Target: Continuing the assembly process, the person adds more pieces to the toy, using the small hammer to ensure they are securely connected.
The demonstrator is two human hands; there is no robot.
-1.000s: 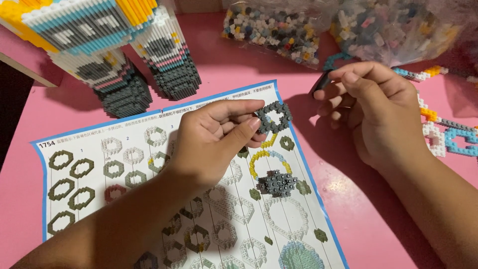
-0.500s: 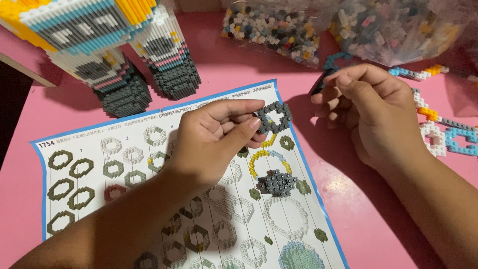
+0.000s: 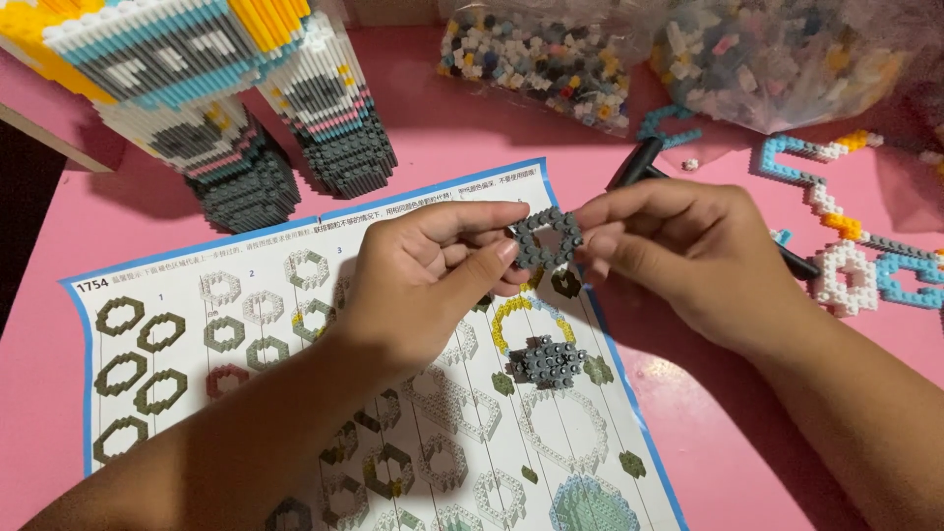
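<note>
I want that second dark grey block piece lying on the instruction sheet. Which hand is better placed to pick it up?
Probably the right hand: only its fingertips touch the grey ring, while the left hand pinches it. The grey block piece lies just below both.

Tall striped model of small bricks (image 3: pixel 187 88): upper part cut off by the top edge. Two clear plastic bags of mixed loose bricks (image 3: pixel 551 54), likewise cropped. Printed instruction sheet with blue border (image 3: pixel 197 334): middle hidden under the left forearm, lower end out of frame. Black pen-like tool (image 3: pixel 639 162): mostly concealed behind the right hand (image 3: pixel 688 246).
</note>
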